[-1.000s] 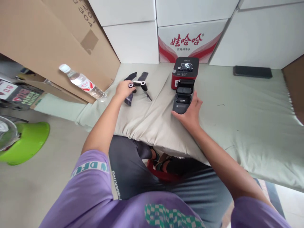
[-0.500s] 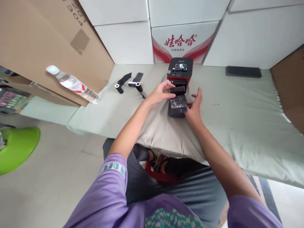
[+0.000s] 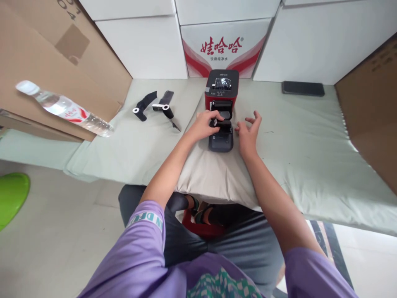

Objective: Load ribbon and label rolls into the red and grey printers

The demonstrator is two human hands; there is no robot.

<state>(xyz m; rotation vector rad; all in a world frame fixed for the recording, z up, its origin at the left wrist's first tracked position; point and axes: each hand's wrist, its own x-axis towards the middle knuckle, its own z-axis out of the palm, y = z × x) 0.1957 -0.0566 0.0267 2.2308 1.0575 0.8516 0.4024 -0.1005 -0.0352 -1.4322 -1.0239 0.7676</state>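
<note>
Printer [image 3: 221, 108] on cloth-covered table [image 3: 297, 136]

Red label printer [image 3: 221, 89] with its lid open
It stood upright at upper centre; a black roll [image 3: 217, 123] sat at its opened front.

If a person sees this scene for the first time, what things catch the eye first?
In the middle, a red and black printer stands on the pale cloth with its cover folded down. The left hand holds a black roll at the opening; the right hand hovers open beside it. A water bottle lies far left.
</note>
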